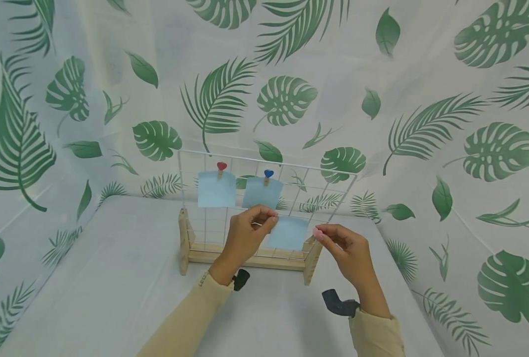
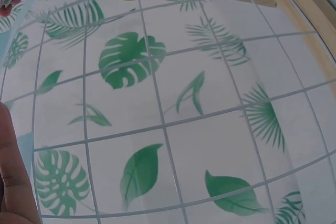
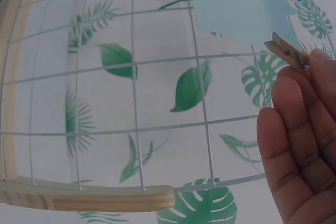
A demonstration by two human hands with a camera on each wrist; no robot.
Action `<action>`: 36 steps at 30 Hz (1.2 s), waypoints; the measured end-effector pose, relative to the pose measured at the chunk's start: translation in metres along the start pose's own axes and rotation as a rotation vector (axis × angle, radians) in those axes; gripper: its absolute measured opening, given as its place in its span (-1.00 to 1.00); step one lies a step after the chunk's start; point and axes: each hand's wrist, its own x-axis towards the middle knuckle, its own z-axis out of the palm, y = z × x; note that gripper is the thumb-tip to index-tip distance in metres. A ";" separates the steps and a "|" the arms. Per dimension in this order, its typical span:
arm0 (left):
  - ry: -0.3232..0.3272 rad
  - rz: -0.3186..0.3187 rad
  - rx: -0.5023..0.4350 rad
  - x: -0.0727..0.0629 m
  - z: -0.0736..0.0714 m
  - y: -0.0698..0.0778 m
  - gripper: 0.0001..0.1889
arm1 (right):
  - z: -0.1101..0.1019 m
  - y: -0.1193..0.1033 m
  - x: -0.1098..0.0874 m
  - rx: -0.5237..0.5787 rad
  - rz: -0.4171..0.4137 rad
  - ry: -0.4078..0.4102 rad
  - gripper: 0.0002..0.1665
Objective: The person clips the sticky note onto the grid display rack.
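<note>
My left hand (image 1: pixel 246 230) pinches a light blue square of paper (image 1: pixel 290 233) by its upper left corner, against the front of a white wire grid (image 1: pixel 255 160). To the right of that paper, my right hand (image 1: pixel 347 248) holds a small wooden clothespin (image 3: pixel 289 53) between thumb and fingertips. A pink decoration (image 1: pixel 318 233) shows on the clothespin, which is apart from the paper. Higher on the grid, a red-heart clothespin (image 1: pixel 221 168) holds one blue paper (image 1: pixel 217 191), and a blue-heart clothespin (image 1: pixel 268 175) holds another blue paper (image 1: pixel 261 193).
The grid stands in a wooden base (image 1: pixel 246 259) with upright end pieces, on a white-covered table (image 1: pixel 126 253). A leaf-patterned cloth (image 1: pixel 336 64) hangs behind and at both sides. Dark wrist-camera mounts (image 1: pixel 339 303) stick out near both sleeves.
</note>
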 end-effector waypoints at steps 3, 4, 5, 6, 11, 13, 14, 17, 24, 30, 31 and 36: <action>0.001 0.006 0.003 0.002 0.001 0.001 -0.91 | 0.000 0.000 0.001 -0.008 -0.006 -0.001 -0.83; 0.002 0.008 0.004 0.002 0.001 0.001 -0.91 | -0.001 0.000 0.001 -0.009 -0.008 0.000 -0.83; 0.002 0.011 0.007 0.003 0.001 0.001 -0.91 | -0.001 0.000 0.002 -0.009 -0.010 -0.001 -0.83; 0.000 0.014 0.009 0.004 0.001 0.001 -0.91 | -0.001 0.001 0.002 -0.011 -0.014 -0.001 -0.82; -0.007 0.027 0.007 0.007 0.002 0.002 -0.91 | -0.002 0.000 0.004 -0.012 -0.020 -0.004 -0.81; -0.007 0.033 0.006 0.008 0.002 0.003 -0.91 | -0.003 0.000 0.004 -0.014 -0.017 -0.004 -0.81; -0.007 0.037 0.005 0.008 0.002 0.002 -0.91 | -0.003 0.000 0.005 -0.015 -0.016 -0.004 -0.80; -0.007 0.045 0.007 0.010 0.002 0.002 -0.91 | -0.004 -0.001 0.005 -0.015 -0.012 -0.002 -0.80; -0.021 0.045 -0.003 0.014 0.003 0.001 -0.92 | -0.006 -0.001 0.009 -0.019 -0.022 -0.010 -0.80; -0.026 0.051 -0.016 0.018 0.004 0.002 -0.91 | -0.009 -0.002 0.012 -0.037 -0.066 -0.009 -0.76; -0.026 0.056 -0.017 0.019 0.005 0.002 -0.91 | -0.010 -0.002 0.013 -0.037 -0.070 -0.008 -0.75; -0.036 0.085 -0.011 0.023 0.007 0.002 -0.90 | -0.013 -0.003 0.017 -0.040 -0.061 -0.006 -0.77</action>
